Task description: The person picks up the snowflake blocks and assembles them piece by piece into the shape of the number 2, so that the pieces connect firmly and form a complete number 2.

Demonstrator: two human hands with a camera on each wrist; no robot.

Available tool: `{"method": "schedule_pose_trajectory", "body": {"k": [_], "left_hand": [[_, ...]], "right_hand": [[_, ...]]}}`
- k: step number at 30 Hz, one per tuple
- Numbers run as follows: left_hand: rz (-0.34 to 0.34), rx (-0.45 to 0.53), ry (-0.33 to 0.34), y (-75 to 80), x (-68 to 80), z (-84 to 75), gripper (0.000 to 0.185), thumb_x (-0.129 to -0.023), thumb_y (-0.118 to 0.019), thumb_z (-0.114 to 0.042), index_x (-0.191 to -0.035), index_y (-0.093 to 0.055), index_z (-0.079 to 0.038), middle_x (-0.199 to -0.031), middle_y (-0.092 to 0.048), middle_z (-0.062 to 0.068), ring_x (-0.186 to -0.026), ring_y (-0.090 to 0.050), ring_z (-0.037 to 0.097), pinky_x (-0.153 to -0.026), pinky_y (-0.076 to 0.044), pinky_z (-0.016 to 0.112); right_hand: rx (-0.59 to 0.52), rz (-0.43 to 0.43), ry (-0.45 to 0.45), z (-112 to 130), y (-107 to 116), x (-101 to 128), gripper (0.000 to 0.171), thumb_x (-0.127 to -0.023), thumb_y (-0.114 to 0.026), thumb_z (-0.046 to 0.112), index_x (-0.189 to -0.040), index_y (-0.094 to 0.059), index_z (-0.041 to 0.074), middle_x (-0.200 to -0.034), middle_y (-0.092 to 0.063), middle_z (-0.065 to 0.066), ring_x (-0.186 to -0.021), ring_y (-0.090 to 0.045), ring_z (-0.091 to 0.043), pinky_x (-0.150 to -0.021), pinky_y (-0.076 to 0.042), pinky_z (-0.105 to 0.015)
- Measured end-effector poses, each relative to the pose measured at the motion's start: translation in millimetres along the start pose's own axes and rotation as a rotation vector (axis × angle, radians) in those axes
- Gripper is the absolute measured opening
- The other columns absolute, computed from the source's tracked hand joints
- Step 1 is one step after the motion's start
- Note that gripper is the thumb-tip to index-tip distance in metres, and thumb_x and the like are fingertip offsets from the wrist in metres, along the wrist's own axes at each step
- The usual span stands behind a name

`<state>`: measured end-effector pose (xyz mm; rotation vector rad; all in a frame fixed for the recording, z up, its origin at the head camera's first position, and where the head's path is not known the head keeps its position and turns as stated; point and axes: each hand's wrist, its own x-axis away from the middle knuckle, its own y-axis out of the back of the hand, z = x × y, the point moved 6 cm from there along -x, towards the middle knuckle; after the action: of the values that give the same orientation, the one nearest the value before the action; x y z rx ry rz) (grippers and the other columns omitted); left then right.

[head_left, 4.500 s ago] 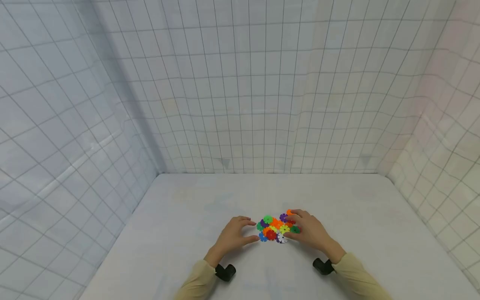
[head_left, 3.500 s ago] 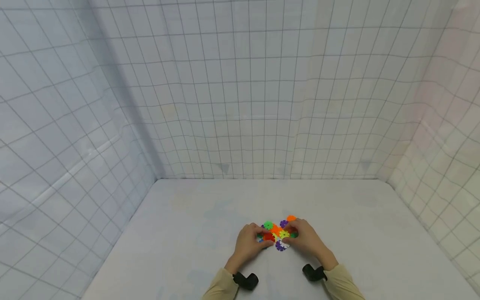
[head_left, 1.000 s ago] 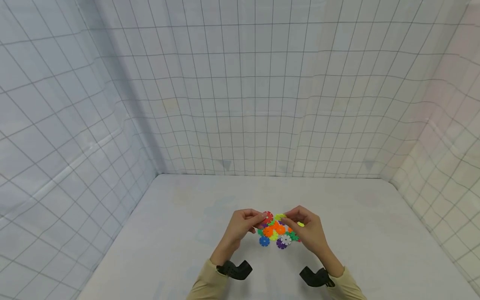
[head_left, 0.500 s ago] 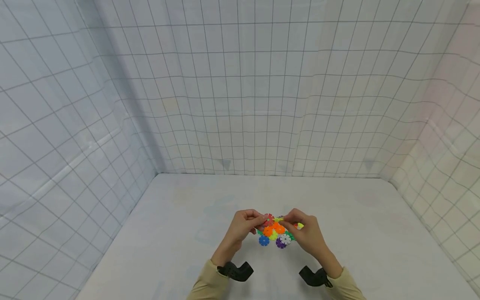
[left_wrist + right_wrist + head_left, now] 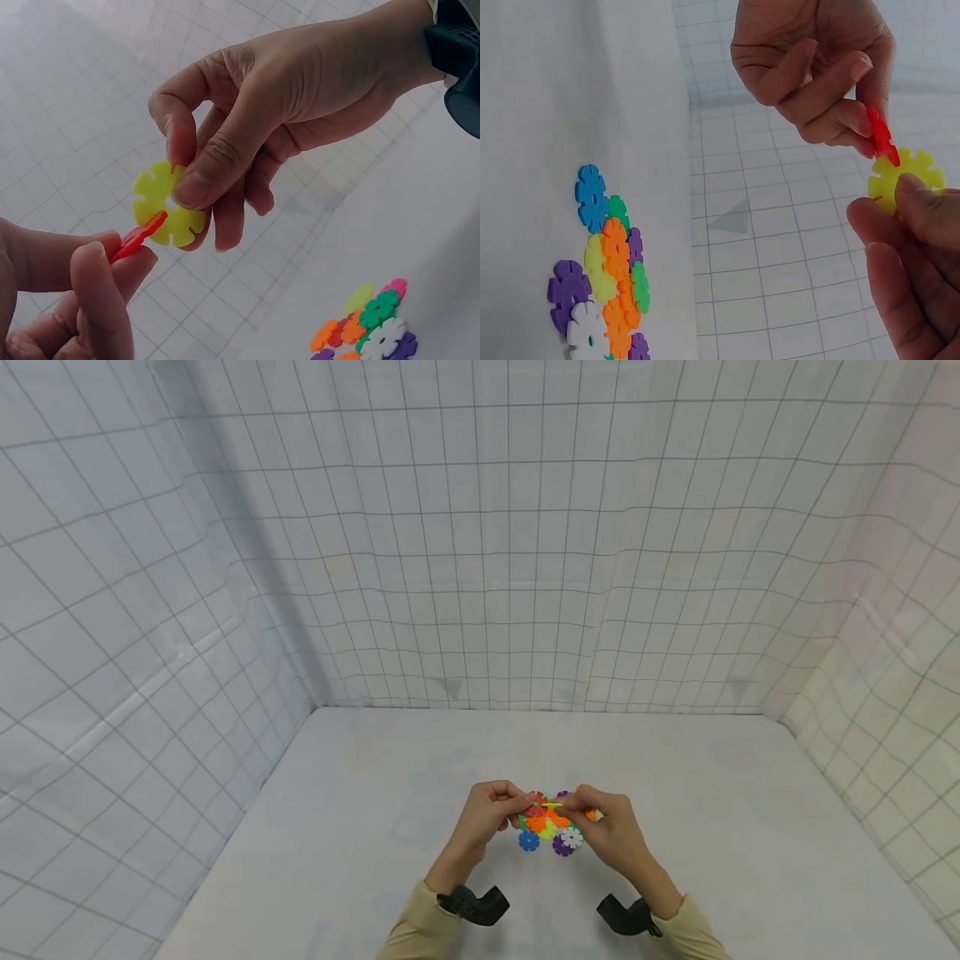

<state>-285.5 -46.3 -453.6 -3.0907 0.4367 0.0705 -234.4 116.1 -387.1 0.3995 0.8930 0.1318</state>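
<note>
My left hand [image 5: 480,814] pinches a red notched snowflake disc [image 5: 883,138] between thumb and fingers. In my right hand [image 5: 611,827] is a yellow snowflake disc [image 5: 166,204], gripped by its edge. Both discs are held up off the table, turned crosswise to each other, and the red one's rim meets the yellow one's notched edge in both wrist views. Below the hands lies a loose pile of discs, among them a blue disc [image 5: 528,841], a white disc [image 5: 572,837] and a purple disc [image 5: 568,296]. The hands hide part of the pile in the head view.
The discs lie on a white table [image 5: 360,777], partly overlapping. Grid-patterned white sheeting [image 5: 480,568] stands behind the table and along both sides. Each wrist wears a black camera mount, the left mount [image 5: 476,906] and the right mount [image 5: 628,915].
Earlier both hands were at the pile; each has since lifted a disc. Over the last second the right hand turned the yellow disc edge-on and brought it left against the red one.
</note>
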Motion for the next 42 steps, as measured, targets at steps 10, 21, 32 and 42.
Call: {"method": "schedule_pose_trajectory", "body": {"k": [10,21,32,42], "left_hand": [[0.04,-0.013,0.02,-4.1,3.8,-14.9,0.024,-0.092,-0.064,-0.014,-0.087,-0.063,0.01,-0.065,-0.062,-0.002,-0.052,-0.052,0.01,-0.049,-0.031,0.021],[-0.062,-0.012,0.055,15.2,-3.8,1.5,0.03,-0.088,-0.069,-0.031,-0.084,-0.066,-0.001,-0.078,-0.067,0.011,-0.056,-0.053,0.018,-0.052,-0.034,0.022],[-0.091,0.056,0.099,21.6,-2.9,4.7,0.032,-0.089,-0.067,-0.034,-0.088,-0.067,-0.003,-0.08,-0.064,0.006,-0.058,-0.048,0.017,-0.054,-0.034,0.022],[-0.071,0.169,0.131,18.0,-4.2,9.0,0.026,-0.088,-0.068,-0.033,-0.086,-0.067,-0.006,-0.077,-0.061,0.003,-0.055,-0.044,0.013,-0.052,-0.033,0.021]], "right_hand": [[0.02,0.0,0.02,-6,1,0,0.027,-0.068,-0.069,-0.026,-0.076,-0.063,-0.001,-0.072,-0.068,-0.012,-0.06,-0.066,-0.02,-0.057,-0.054,-0.027],[0.116,0.148,-0.264,-71,8,20,0.009,-0.086,-0.07,0.008,-0.095,-0.069,0.01,-0.084,-0.07,0.0,-0.068,-0.063,-0.011,-0.06,-0.052,-0.026],[0.326,0.484,-0.58,-112,-9,52,0.017,-0.081,-0.075,0.03,-0.086,-0.069,0.015,-0.072,-0.055,0.009,-0.064,-0.049,-0.011,-0.056,-0.042,-0.027],[0.387,0.466,-0.586,-115,-10,56,0.025,-0.072,-0.083,0.027,-0.084,-0.066,0.014,-0.068,-0.048,0.008,-0.061,-0.044,-0.011,-0.055,-0.037,-0.026]]}}
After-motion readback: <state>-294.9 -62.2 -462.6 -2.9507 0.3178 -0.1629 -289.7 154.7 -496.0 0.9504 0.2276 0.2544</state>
